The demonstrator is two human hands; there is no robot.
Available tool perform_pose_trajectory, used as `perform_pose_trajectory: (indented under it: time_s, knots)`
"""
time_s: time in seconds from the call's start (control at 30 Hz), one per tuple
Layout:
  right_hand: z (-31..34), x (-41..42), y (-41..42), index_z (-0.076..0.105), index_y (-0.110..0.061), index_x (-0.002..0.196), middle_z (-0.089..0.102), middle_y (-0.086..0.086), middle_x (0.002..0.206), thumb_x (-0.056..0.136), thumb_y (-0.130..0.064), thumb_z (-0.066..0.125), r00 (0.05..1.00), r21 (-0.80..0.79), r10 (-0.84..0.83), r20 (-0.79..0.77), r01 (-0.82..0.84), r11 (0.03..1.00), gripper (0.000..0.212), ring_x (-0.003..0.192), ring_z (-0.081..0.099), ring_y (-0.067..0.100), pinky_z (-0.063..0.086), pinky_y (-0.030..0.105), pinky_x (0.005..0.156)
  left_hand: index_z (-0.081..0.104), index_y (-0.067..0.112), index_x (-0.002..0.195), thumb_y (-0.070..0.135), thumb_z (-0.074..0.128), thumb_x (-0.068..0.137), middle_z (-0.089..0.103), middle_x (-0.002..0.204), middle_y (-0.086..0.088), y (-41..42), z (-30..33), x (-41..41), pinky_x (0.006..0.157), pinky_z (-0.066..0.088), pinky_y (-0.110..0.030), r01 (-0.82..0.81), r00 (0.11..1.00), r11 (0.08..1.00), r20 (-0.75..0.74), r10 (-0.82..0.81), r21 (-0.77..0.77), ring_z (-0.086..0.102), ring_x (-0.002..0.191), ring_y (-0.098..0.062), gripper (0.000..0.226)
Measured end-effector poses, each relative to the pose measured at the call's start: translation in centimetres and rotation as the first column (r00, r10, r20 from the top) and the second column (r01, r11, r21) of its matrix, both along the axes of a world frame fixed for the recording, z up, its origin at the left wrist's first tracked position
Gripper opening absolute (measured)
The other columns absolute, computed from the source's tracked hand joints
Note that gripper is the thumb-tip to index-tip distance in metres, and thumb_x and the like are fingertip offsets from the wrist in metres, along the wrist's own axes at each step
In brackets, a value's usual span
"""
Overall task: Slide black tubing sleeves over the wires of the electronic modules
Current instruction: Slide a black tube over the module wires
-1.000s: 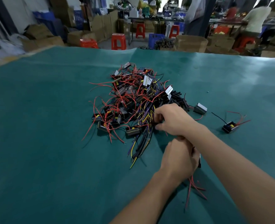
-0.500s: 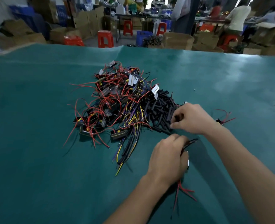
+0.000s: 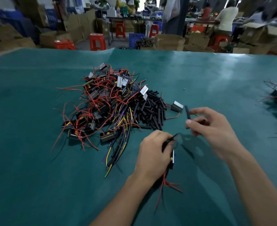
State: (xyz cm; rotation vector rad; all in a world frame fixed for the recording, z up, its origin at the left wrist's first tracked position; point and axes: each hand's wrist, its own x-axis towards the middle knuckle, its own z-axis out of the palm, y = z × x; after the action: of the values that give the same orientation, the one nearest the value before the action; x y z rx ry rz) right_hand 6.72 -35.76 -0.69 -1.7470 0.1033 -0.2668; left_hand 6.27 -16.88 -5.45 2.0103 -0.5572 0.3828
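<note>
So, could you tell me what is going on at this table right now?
A person is sleeving module wires. The right hand pinches one short black tubing sleeve, raised above the green table. The left hand grips an electronic module, its dark wire end sticking up toward the sleeve and red wires hanging below. The sleeve is not yet on the wire. Beside the hands lie a pile of unsleeved modules and a heap of loose sleeves.

Teal table cover [image 3: 37, 176], black sleeves [image 3: 152, 110], red, yellow and purple wires [image 3: 92, 101], red stools [image 3: 97, 41].
</note>
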Motion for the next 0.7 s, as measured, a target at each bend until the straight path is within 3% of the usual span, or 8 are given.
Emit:
perform_pose_trajectory:
  time_s: [0.07,0.27,0.33,0.47,0.7]
  knots:
    - [-1.9,-2.2,0.2,0.073,-0.017,0.106,0.072,0.007,0.075,0.091,-0.002,0.071,0.999,0.217,-0.050,-0.019,0.053,0.975,0.022,0.068,0.064,0.018,0.054,0.023,0.061,0.074,0.014,0.091,0.011,0.071,0.088,0.069,0.091,0.005,0.0,-0.1,0.3,0.080,0.053,-0.036,-0.013,1.000,0.999,-0.023,0.012,-0.053,0.066,0.085,-0.012,0.005]
    - [-2.8,-1.6,2.4,0.064,-0.008,0.093,0.076,0.018,0.091,0.092,-0.002,0.068,0.996,0.452,-0.058,-0.069,0.083,0.888,0.007,0.070,0.067,0.019,0.058,0.026,0.065,0.076,0.018,0.103,0.009,0.069,0.084,0.076,0.095,0.009,0.3,-0.3,0.4,0.086,0.058,-0.033,-0.032,0.980,0.986,-0.198,-0.002,-0.164,0.072,0.087,-0.005,0.022]
    - [-2.6,-1.8,2.4,0.065,-0.007,0.091,0.076,0.018,0.098,0.087,-0.006,0.072,0.997,0.493,-0.047,-0.056,0.069,0.868,0.008,0.076,0.069,0.019,0.059,0.026,0.071,0.076,0.017,0.102,-0.002,0.067,0.085,0.078,0.091,0.008,0.1,0.0,0.6,0.087,0.059,-0.035,-0.040,0.947,0.963,-0.317,-0.048,-0.267,0.074,0.086,-0.007,0.028]
    - [-2.7,-2.3,2.9,0.066,-0.007,0.088,0.074,0.012,0.089,0.074,-0.016,0.076,0.998,0.552,0.024,-0.054,0.010,0.833,0.020,0.072,0.067,0.014,0.057,0.022,0.070,0.074,0.016,0.093,-0.018,0.061,0.081,0.076,0.081,0.009,0.2,0.7,0.7,0.080,0.055,-0.019,-0.060,0.922,0.901,-0.369,-0.114,-0.430,0.070,0.079,-0.004,0.038]
    - [-2.6,-2.0,3.3,0.068,-0.010,0.089,0.071,0.004,0.079,0.073,-0.018,0.078,0.997,0.597,0.041,-0.069,0.008,0.802,0.020,0.064,0.064,0.014,0.056,0.021,0.062,0.078,0.015,0.085,-0.001,0.073,0.087,0.076,0.078,0.002,0.3,0.6,0.6,0.073,0.054,-0.019,-0.065,0.920,0.847,-0.360,-0.153,-0.527,0.066,0.071,-0.007,0.017]
